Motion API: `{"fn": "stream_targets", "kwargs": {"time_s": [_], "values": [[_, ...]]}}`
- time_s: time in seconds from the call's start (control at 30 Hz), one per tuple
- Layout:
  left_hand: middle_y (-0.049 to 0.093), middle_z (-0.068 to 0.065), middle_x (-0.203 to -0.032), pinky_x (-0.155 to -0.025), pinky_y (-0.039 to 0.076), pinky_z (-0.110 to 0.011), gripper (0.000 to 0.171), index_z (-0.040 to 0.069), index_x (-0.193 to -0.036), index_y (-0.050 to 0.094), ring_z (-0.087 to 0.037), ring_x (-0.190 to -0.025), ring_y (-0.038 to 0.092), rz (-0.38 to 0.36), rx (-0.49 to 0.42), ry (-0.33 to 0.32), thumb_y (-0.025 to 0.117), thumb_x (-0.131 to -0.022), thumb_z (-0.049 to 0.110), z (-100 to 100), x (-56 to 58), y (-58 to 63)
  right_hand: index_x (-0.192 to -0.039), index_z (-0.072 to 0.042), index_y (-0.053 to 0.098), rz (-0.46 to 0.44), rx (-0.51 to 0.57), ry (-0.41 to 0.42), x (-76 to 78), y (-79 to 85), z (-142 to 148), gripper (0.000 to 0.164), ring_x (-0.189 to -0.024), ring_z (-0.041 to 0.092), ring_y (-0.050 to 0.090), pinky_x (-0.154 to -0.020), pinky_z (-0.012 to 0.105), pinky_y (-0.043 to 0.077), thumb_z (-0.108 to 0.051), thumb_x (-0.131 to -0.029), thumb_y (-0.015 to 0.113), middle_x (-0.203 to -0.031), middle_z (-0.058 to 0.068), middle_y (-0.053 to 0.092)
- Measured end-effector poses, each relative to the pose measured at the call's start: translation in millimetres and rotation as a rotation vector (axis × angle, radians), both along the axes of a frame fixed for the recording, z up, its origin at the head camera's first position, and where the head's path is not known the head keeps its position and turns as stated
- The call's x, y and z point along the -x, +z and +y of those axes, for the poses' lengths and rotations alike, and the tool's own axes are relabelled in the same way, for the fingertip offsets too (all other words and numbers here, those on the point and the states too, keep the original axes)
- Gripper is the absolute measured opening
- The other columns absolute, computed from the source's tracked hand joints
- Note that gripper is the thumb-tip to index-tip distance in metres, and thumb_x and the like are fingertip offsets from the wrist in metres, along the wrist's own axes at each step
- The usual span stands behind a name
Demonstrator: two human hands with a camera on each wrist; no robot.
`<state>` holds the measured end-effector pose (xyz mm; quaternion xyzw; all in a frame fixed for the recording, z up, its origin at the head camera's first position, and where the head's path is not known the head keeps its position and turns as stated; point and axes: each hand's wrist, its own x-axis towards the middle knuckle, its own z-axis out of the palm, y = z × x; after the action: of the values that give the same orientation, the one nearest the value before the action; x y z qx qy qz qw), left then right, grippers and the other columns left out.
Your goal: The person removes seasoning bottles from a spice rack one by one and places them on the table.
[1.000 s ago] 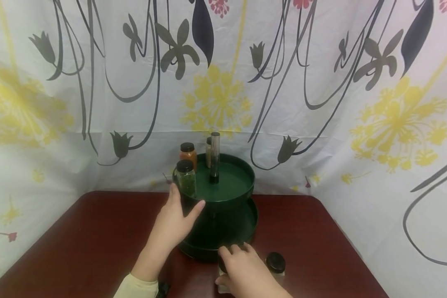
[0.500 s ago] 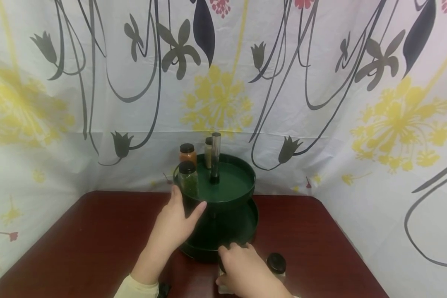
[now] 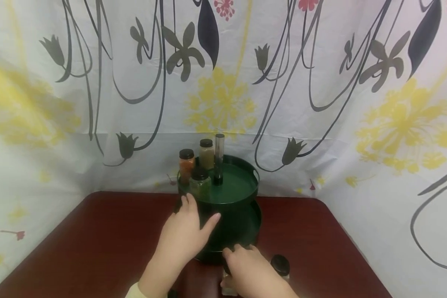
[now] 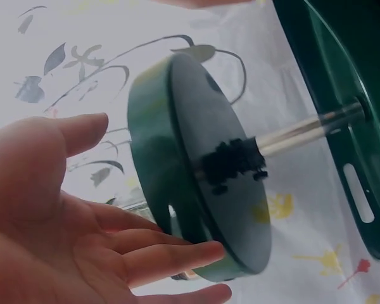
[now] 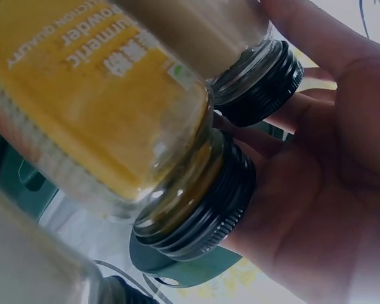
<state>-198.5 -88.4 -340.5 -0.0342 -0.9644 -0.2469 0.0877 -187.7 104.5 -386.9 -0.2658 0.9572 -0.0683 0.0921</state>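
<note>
A two-tier dark green round rack (image 3: pixel 232 190) stands on the table, with a clear pole rising through its upper tray. My left hand (image 3: pixel 184 234) is at the upper tray's front left, its fingers extended along the outer wall in the left wrist view. Just above those fingertips stands a jar of green herbs (image 3: pixel 200 187); an orange spice jar (image 3: pixel 186 166) and a tan spice jar (image 3: pixel 206 156) stand behind it. Below, my right hand (image 3: pixel 251 271) grips a jar of tan powder (image 5: pixel 206 31) near its black lid. A turmeric powder jar (image 5: pixel 107 107) lies close under that palm.
A black-lidded jar (image 3: pixel 280 265) stands right of my right hand. Another pale jar (image 5: pixel 38 247) shows in the right wrist view's corner. The dark red table (image 3: pixel 108 240) meets a patterned white curtain (image 3: pixel 152 116) at its back and sides.
The upper tray has turned: the green herb jar moved right along the front, and the back tan jar came out left of the pole. My left hand moved right with it; the right hand stayed low.
</note>
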Motion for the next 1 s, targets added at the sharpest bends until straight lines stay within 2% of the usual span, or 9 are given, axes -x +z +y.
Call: {"fn": "stream_targets", "kwargs": {"time_s": [0.07, 0.13, 0.33, 0.53, 0.7, 0.8, 0.87, 1.0], "values": [[0.041, -0.032, -0.165, -0.106, 0.055, -0.063, 0.104, -0.008, -0.163, 0.033, -0.050, -0.130, 0.065, 0.007, 0.017, -0.001, 0.053, -0.101, 0.073, 4.7, -2.9, 0.6, -0.126, -0.019, 0.073, 0.005, -0.016, 0.011, -1.0, -0.9, 1.5, 0.048, -0.107, 0.021, 0.071, -0.095, 0.052, 0.059, -0.048, -0.089, 0.084, -0.117, 0.000, 0.075], [0.042, -0.032, -0.164, -0.107, 0.053, -0.064, 0.104, -0.007, -0.163, 0.035, -0.052, -0.131, 0.063, 0.004, 0.029, -0.003, 0.053, -0.100, 0.074, 8.6, -5.9, 1.6, -0.128, -0.020, 0.072, 0.014, -0.026, 0.020, -1.3, -1.5, 1.8, 0.049, -0.111, 0.021, 0.071, -0.098, 0.054, 0.059, -0.047, -0.090, 0.084, -0.120, 0.001, 0.076], [0.044, -0.032, -0.164, -0.101, 0.057, -0.064, 0.103, -0.002, -0.164, 0.036, -0.050, -0.129, 0.065, -0.019, 0.011, -0.046, 0.054, -0.098, 0.076, 18.5, -15.3, 5.8, -0.134, -0.023, 0.071, 0.019, -0.043, 0.017, -1.7, -1.6, 1.4, 0.049, -0.119, 0.023, 0.070, -0.105, 0.061, 0.054, -0.046, -0.092, 0.082, -0.124, 0.001, 0.076], [0.037, -0.029, -0.169, -0.103, 0.054, -0.067, 0.099, 0.007, -0.165, 0.038, -0.046, -0.139, 0.060, -0.104, -0.054, -0.106, 0.055, -0.097, 0.077, 21.3, -22.1, 9.9, -0.140, -0.029, 0.067, -0.031, -0.019, -0.002, -1.0, 0.9, 1.7, 0.050, -0.126, 0.025, 0.069, -0.110, 0.065, 0.050, -0.045, -0.095, 0.079, -0.128, 0.000, 0.076], [0.032, -0.028, -0.171, -0.107, 0.050, -0.071, 0.096, 0.011, -0.164, 0.043, -0.046, -0.146, 0.054, -0.159, -0.045, -0.138, 0.057, -0.096, 0.077, 19.2, -26.0, 12.6, -0.147, -0.034, 0.062, -0.042, 0.022, 0.003, -3.4, 1.5, 3.2, 0.055, -0.131, 0.025, 0.067, -0.115, 0.064, 0.047, -0.042, -0.095, 0.077, -0.135, 0.000, 0.074], [0.034, -0.026, -0.172, -0.108, 0.049, -0.072, 0.094, 0.011, -0.162, 0.046, -0.046, -0.149, 0.051, -0.162, -0.012, -0.135, 0.056, -0.096, 0.078, 16.2, -27.8, 14.6, -0.148, -0.035, 0.061, -0.071, 0.018, 0.004, -2.9, 1.1, 3.1, 0.055, -0.134, 0.024, 0.065, -0.116, 0.063, 0.046, -0.042, -0.096, 0.077, -0.140, 0.001, 0.071], [0.036, -0.025, -0.170, -0.108, 0.050, -0.070, 0.092, 0.010, -0.160, 0.049, -0.045, -0.149, 0.051, -0.136, 0.018, -0.121, 0.056, -0.097, 0.077, 13.3, -28.0, 15.9, -0.148, -0.036, 0.061, -0.091, 0.004, 0.007, -1.4, 1.1, 2.7, 0.054, -0.136, 0.024, 0.064, -0.117, 0.062, 0.046, -0.044, -0.096, 0.076, -0.143, 0.000, 0.069], [0.038, -0.026, -0.169, -0.106, 0.053, -0.068, 0.091, 0.008, -0.159, 0.050, -0.045, -0.150, 0.050, -0.102, 0.036, -0.083, 0.055, -0.098, 0.075, 4.4, -25.9, 17.9, -0.144, -0.034, 0.064, -0.081, -0.012, 0.036, 0.0, 1.5, 2.8, 0.051, -0.134, 0.022, 0.065, -0.116, 0.059, 0.048, -0.046, -0.097, 0.075, -0.140, -0.003, 0.070]]}}
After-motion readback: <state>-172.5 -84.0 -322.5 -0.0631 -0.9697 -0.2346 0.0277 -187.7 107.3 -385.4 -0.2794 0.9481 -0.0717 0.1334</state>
